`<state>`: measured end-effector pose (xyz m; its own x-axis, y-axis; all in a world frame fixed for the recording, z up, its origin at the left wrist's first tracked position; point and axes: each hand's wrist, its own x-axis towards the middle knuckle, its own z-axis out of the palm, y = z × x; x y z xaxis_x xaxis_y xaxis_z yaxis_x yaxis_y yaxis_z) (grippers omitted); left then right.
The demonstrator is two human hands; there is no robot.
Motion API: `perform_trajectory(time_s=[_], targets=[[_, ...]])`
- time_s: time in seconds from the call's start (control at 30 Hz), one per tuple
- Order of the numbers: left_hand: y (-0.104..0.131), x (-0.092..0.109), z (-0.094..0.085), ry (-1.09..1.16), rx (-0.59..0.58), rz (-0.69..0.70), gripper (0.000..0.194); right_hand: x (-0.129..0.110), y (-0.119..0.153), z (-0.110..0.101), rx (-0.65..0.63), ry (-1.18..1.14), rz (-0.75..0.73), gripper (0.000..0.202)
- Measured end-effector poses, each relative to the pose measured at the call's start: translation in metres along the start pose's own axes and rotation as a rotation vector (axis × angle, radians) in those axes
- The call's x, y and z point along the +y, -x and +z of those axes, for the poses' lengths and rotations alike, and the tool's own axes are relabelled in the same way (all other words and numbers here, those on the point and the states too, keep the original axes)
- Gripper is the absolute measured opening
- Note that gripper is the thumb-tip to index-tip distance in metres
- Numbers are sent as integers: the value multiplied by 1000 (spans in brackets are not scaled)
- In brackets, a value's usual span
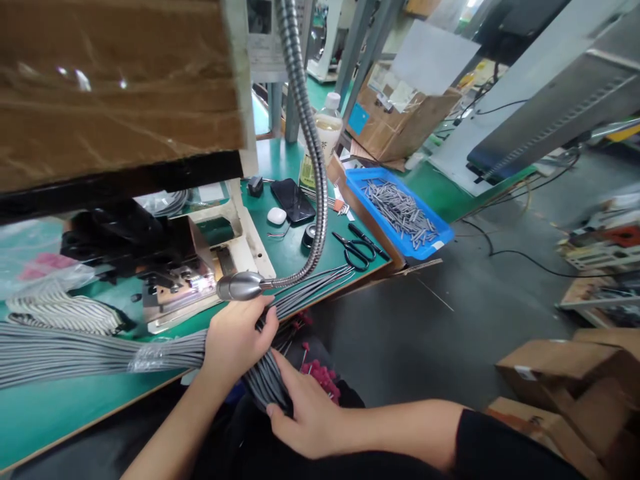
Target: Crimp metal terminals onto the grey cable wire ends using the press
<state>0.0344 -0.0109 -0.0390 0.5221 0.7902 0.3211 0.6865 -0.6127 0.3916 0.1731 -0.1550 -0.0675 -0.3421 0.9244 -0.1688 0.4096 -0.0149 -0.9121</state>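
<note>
A long bundle of grey cables (100,353), wrapped with clear film, runs along the left of the green table (40,420) and bends down over its front edge. My left hand (237,333) is closed round the bundle at the edge, just below the metal lamp head (240,287). Lower down, my right hand (305,407) grips the hanging part of the same bundle, thumb and fingers wrapped round it. More loose grey cables (315,290) lie on the table beside my left hand, pointing right.
A machine (175,287) stands behind the bundle. A flexible metal lamp neck (307,120) arches over the table. Scissors (355,252), a phone (293,200), a bottle (320,143) and a blue tray (430,247) of grey pieces are further right. Cardboard boxes (565,367) sit at lower right.
</note>
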Motion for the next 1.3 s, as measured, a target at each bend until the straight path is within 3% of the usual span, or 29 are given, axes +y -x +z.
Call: perform_trajectory(time_s=[0.07, 0.17, 0.27, 0.33, 0.4, 0.53, 0.67, 0.77, 0.9, 1.0, 1.1, 1.17, 1.3], targets=[[-2, 2, 1, -52, -41, 15, 21, 5, -4, 4, 27, -142, -33, 87], [-5, 10, 3, -216, -116, 23, 26, 21, -12, 10, 123, -415, 36, 75], [-12, 26, 1, -397, -199, -25, 31, 36, -19, 5, 354, -652, 131, 45], [-18, 37, -2, -476, -236, -61, 31, 42, -21, -8, 552, -696, 144, 23], [-26, 45, -5, -518, -256, -74, 29, 43, -23, -25, 656, -680, 118, 7], [-36, 48, -5, -546, -253, -33, 28, 34, -32, -59, 579, -699, 113, 21], [-28, 43, -1, -538, -146, -7, 21, 16, -54, -84, 500, -824, 205, 44], [-15, 39, 1, -471, -94, 32, 17, 5, -69, -103, 625, -928, 206, 47], [-2, 31, -4, -275, -86, 84, 16, 2, -74, -118, 818, -881, 62, 36], [6, 26, -19, 74, -43, 43, 11, -1, -67, -112, 742, -830, 18, 36], [14, 28, -39, 419, 37, -139, 13, -16, -61, -98, 442, -608, -40, 37], [17, 31, -50, 578, 86, -279, 9, -31, -63, -88, 240, -359, -154, 38], [21, 27, -60, 769, 177, -484, 11, -57, -85, -69, 62, -89, -316, 38]])
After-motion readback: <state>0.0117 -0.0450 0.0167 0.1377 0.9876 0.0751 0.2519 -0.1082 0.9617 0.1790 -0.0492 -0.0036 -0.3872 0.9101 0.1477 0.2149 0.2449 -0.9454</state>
